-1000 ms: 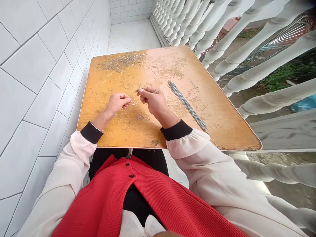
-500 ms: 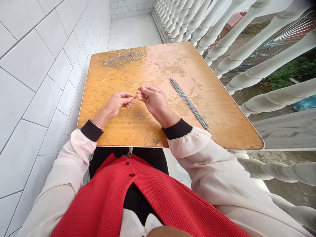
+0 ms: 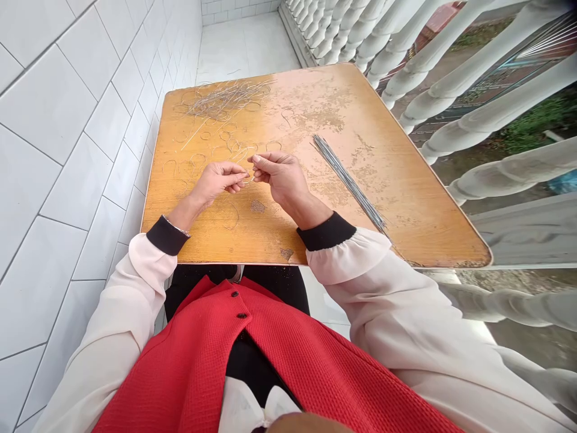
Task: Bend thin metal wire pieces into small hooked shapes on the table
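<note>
Logged from my remote station, head view. Landmark is the wooden table [image 3: 387, 132], orange veneer, worn and patchy.

To the table's left stands a white tiled wall [image 3: 67, 150]; to its right, a white balustrade [image 3: 451, 78]; beyond its far edge, a white tiled floor [image 3: 243, 42]. At its near edge sits the person, in a red waistcoat [image 3: 279, 355] over a cream blouse [image 3: 396, 319] with black cuffs [image 3: 325, 231].

On the table, I note a tangled pile of wire [image 3: 225, 99] at the far left corner. A straight bundle of wire rods [image 3: 349, 183] lies right of centre, angled toward the near edge. Loose wire rings [image 3: 225, 150] are scattered between the pile and the hands.

Both hands hover just above the table's middle, close together but not touching. The left hand [image 3: 216, 183] has its fingertips [image 3: 242, 174] pressed together on a thin wire [image 3: 247, 178], which is barely resolved at this size. The right hand [image 3: 282, 180] has its thumb and forefinger pinched together [image 3: 255, 160], just beside that wire; I cannot tell whether they grip it.
</note>
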{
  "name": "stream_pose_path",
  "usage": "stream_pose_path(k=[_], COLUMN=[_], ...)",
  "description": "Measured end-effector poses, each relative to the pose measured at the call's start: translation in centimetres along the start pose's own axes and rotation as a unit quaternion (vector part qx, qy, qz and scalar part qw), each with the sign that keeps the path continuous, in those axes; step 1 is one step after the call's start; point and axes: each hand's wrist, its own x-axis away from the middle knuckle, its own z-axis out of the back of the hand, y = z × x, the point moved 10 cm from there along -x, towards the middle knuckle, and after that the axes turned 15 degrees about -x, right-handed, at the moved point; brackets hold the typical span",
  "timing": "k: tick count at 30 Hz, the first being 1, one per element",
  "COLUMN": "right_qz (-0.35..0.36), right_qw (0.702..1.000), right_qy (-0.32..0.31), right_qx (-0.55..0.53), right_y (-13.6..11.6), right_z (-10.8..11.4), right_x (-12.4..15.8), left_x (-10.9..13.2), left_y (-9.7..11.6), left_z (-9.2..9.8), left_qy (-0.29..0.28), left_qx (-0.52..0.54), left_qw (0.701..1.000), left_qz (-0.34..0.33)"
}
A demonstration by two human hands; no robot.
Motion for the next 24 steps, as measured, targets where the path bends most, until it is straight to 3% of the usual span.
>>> stream_pose_path(k=[9, 16, 19, 24], right_qz=[-0.011, -0.053, -0.039, -0.018], right_qw=[1.0, 0.996, 0.993, 0.986], right_qy=[0.011, -0.046, -0.075, -0.05], right_qx=[0.025, 0.058, 0.079, 0.155], right_y=[0.0, 0.6, 0.7, 0.8], right_z=[-0.2, -1.7, -2.6, -2.4], right_x=[0.3, 1.0, 1.2, 0.9], left_x=[0.3, 0.3, 0.0, 0.1], left_y=[0.2, 0.0, -0.2, -0.2], left_z=[0.3, 2.4, 2.5, 3.0], left_qy=[0.039, 0.135, 0.15, 0.17], left_qx=[-0.014, -0.013, -0.014, -0.028], left_qw=[0.999, 0.991, 0.989, 0.985], left_qz=[0.012, 0.011, -0.001, -0.002])
